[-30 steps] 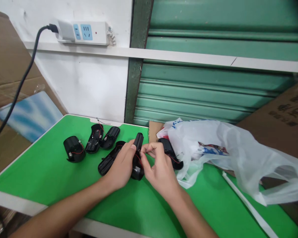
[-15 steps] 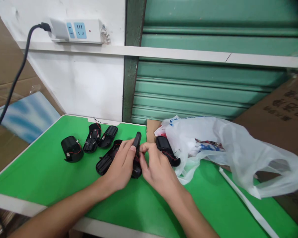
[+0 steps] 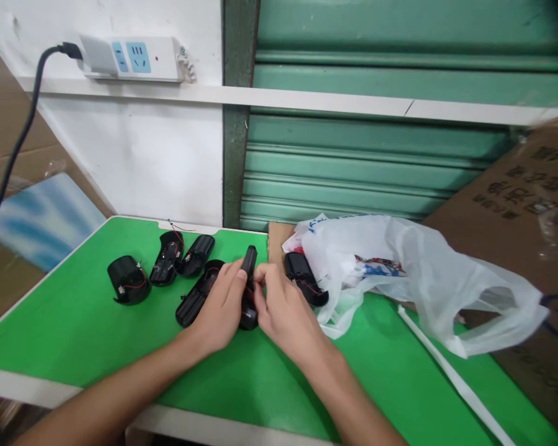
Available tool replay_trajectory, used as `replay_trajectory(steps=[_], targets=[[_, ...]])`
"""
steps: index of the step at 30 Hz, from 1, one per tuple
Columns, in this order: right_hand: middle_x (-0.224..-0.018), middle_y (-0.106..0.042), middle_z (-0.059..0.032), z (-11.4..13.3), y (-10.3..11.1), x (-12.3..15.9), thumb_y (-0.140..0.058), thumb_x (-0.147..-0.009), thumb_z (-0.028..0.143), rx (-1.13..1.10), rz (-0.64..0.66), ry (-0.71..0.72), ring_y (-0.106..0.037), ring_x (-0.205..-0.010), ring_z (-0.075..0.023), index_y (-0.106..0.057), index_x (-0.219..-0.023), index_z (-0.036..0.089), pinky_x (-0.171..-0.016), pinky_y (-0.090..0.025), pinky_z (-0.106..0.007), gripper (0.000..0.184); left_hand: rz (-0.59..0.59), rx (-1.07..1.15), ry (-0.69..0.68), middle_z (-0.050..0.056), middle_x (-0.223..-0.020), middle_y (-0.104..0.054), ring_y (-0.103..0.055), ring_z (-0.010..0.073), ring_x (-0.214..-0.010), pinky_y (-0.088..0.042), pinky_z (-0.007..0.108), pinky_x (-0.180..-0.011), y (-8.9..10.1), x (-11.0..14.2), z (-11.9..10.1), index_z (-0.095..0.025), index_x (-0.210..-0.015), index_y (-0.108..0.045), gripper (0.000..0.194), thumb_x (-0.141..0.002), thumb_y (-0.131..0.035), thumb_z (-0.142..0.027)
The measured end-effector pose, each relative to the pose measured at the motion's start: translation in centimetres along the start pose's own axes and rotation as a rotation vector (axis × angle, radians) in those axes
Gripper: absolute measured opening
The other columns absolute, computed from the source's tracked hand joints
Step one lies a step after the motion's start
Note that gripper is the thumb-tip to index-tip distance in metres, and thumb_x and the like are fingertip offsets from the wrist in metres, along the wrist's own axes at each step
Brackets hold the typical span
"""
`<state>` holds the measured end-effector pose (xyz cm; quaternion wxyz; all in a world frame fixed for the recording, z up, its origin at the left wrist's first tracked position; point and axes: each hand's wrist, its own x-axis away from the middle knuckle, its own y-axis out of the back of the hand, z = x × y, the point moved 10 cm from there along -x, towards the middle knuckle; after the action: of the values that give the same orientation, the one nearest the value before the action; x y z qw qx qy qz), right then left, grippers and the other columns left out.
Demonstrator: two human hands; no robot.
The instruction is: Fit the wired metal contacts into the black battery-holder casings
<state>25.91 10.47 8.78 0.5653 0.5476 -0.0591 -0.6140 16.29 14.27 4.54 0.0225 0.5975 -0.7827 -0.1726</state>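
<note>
In the middle of the green tabletop (image 3: 121, 353), my left hand (image 3: 223, 306) is closed on a black plastic housing (image 3: 250, 257), which stands on edge with its top showing above the fingers. My right hand (image 3: 279, 300) pinches at the housing's right side; what lies between its fingertips is too small to make out. Beneath and left of my left hand lies another black housing (image 3: 191, 306), partly covered by it. A similar housing with a red wire (image 3: 302, 272) rests just beyond my right hand, against a plastic bag.
Several black housings with thin red wires (image 3: 129, 280) lie at the left. The white plastic bag (image 3: 381, 248) and a white strip (image 3: 456, 375) occupy the right. Behind are a green shutter (image 3: 353, 142) and a power strip (image 3: 162, 59); a cardboard box (image 3: 530, 204) leans at right.
The whole view has shifted slightly, so everything appears a little further left. Both hands keep their hold at the housing, with hardly any visible finger movement.
</note>
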Motion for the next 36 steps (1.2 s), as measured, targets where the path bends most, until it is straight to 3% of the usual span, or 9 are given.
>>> replay_trajectory(steps=[5, 9, 13, 17, 25, 31, 36], targets=[[-0.086, -0.065, -0.0067, 0.7, 0.2, 0.1, -0.037, -0.097, 0.008, 0.091, 0.018, 0.031, -0.067, -0.073, -0.0241, -0.045, -0.102, 0.023, -0.062, -0.048, -0.031, 0.018, 0.022, -0.119, -0.110, 0.014, -0.137, -0.058, -0.052, 0.0214, -0.131, -0.037, 0.038, -0.121, -0.2, 0.6, -1.1, -0.019, -0.137, -0.059, 0.046, -0.110, -0.028, -0.039], [-0.087, -0.065, -0.0048, 0.6, 0.7, 0.0, -0.040, -0.101, 0.011, 0.019, 0.018, 0.037, -0.068, -0.075, -0.0218, -0.048, -0.105, 0.023, -0.065, -0.051, -0.031, 0.015, 0.032, -0.107, -0.124, 0.014, -0.136, -0.057, -0.052, 0.0223, -0.131, -0.037, 0.039, -0.120, -0.1, 0.5, -1.6, -0.018, -0.138, -0.058, 0.047, -0.110, -0.028, -0.039], [-0.089, -0.069, -0.0025, 0.5, 2.4, -0.3, -0.051, -0.100, 0.011, -0.102, -0.131, 0.051, -0.071, -0.081, -0.0182, -0.055, -0.107, 0.024, -0.073, -0.055, -0.029, 0.015, 0.011, 0.049, -0.050, 0.014, -0.140, -0.059, -0.052, 0.0236, -0.135, -0.034, 0.040, -0.123, 0.3, 0.1, -1.2, -0.017, -0.135, -0.061, 0.047, -0.110, -0.030, -0.041], [-0.083, -0.071, -0.0025, 0.9, 3.4, -0.3, -0.059, -0.101, 0.017, -0.011, -0.246, 0.083, -0.067, -0.077, -0.0197, -0.062, -0.096, 0.024, -0.072, -0.052, -0.033, 0.009, -0.034, 0.121, -0.026, 0.014, -0.145, -0.058, -0.050, 0.0243, -0.138, -0.031, 0.040, -0.125, 0.9, 0.1, -0.9, -0.016, -0.138, -0.058, 0.048, -0.110, -0.031, -0.044], [-0.077, -0.065, -0.0044, 2.5, 2.1, -0.1, -0.050, -0.103, 0.011, 0.239, -0.112, 0.241, -0.054, -0.073, -0.0211, -0.065, -0.092, 0.020, -0.066, -0.043, -0.036, 0.020, -0.036, -0.064, -0.205, 0.014, -0.140, -0.057, -0.053, 0.0237, -0.130, -0.039, 0.040, -0.119, 1.1, 0.6, -2.6, -0.019, -0.141, -0.059, 0.049, -0.111, -0.028, -0.043], [-0.071, -0.057, -0.0040, 3.1, 1.7, 0.1, -0.046, -0.100, 0.006, 0.282, -0.054, 0.291, -0.048, -0.070, -0.0219, -0.059, -0.079, 0.022, -0.063, -0.040, -0.037, 0.030, 0.008, -0.161, -0.208, 0.015, -0.143, -0.051, -0.051, 0.0245, -0.134, -0.038, 0.040, -0.121, 0.3, 1.0, -2.4, -0.018, -0.151, -0.051, 0.051, -0.111, -0.027, -0.040], [-0.071, -0.058, -0.0040, 2.8, 1.9, 0.2, -0.047, -0.100, 0.007, 0.242, -0.056, 0.281, -0.052, -0.069, -0.0216, -0.063, -0.082, 0.022, -0.063, -0.042, -0.036, 0.028, 0.025, -0.164, -0.203, 0.015, -0.146, -0.050, -0.053, 0.0252, -0.134, -0.038, 0.040, -0.121, 0.3, 0.9, -2.4, -0.019, -0.148, -0.054, 0.051, -0.111, -0.029, -0.042]])
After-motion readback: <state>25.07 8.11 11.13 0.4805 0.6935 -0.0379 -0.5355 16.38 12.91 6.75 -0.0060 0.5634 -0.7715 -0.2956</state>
